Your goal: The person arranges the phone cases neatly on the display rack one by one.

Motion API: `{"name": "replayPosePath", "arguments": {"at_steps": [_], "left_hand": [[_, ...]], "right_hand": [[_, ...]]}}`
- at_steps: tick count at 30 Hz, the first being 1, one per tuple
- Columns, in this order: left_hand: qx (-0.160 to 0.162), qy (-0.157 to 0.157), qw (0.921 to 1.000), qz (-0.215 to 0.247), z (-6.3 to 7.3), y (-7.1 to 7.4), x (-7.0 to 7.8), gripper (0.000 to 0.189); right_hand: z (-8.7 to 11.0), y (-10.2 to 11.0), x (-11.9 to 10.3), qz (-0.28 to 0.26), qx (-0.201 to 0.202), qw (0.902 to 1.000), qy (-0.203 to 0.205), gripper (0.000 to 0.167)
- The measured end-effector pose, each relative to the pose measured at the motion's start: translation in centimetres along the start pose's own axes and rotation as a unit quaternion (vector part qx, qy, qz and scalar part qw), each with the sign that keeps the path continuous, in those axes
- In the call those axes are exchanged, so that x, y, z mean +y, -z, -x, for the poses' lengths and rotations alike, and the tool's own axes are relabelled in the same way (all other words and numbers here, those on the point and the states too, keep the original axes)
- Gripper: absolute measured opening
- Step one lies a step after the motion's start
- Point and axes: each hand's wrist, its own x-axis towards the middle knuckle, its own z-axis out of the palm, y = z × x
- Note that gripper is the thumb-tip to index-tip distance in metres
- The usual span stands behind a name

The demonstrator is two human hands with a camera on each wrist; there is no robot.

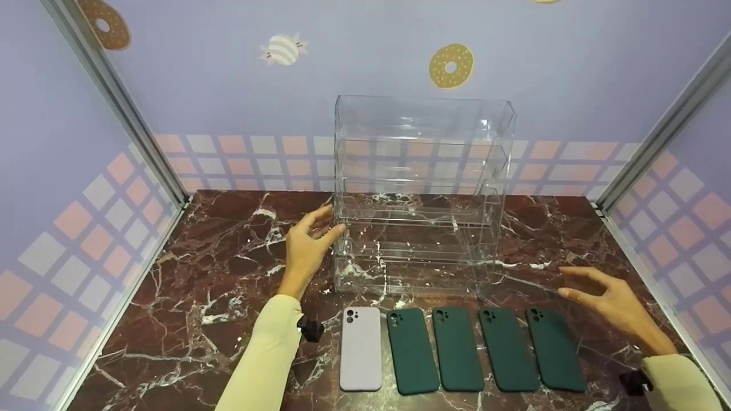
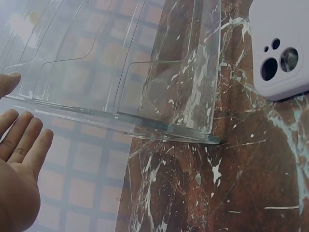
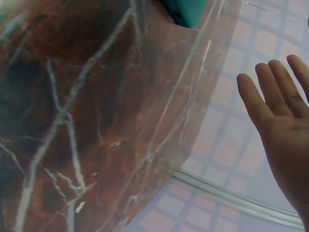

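A clear plastic tiered rack (image 1: 420,217) stands upright on the marbled table near the back wall. At its left side is my left hand (image 1: 308,242), its thumb and fingertips close to the edge; in the left wrist view the fingers (image 2: 30,145) look straight, and contact is hard to tell. To the right of the rack, my right hand (image 1: 614,299) hovers apart from it with extended fingers, holding nothing. In front of the rack lie a pale lilac phone case (image 1: 360,349) and several dark green phone cases (image 1: 412,351) in a row.
A purple back wall (image 1: 228,74) with doughnut and candy prints rises behind the table (image 1: 188,319). Metal corner posts (image 1: 123,108) and patterned side walls bound the table left and right. Each wrist carries a small black camera (image 1: 311,329).
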Motion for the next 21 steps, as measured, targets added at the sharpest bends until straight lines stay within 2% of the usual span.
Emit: {"name": "replayPosePath", "arguments": {"at_steps": [3, 8, 14, 18, 21], "left_hand": [[0.002, 0.009, 1.0, 0.0, 0.1, -0.1, 0.0, 0.046], [0.003, 0.019, 0.9998, 0.009, 0.1, -0.1, -0.4, 0.045], [0.009, 0.026, 0.9996, 0.004, 0.2, -0.1, -0.8, 0.045], [0.013, 0.029, 0.9995, 0.005, 0.3, -0.3, -0.9, 0.044], [0.016, 0.036, 0.9992, 0.0, 0.4, -0.3, -1.1, 0.043]], "right_hand": [[0.0, -0.3, 0.3, -0.009, -0.012, 0.9999, 0.005, 0.054], [0.0, -1.1, 0.8, -0.062, -0.044, 0.9969, 0.023, 0.053], [0.1, -1.7, 1.7, -0.003, -0.062, 0.9972, 0.042, 0.054], [0.2, -1.8, 2.2, -0.023, -0.092, 0.9944, 0.046, 0.056], [0.3, -2.0, 2.6, -0.028, -0.103, 0.9922, 0.065, 0.056]]}}
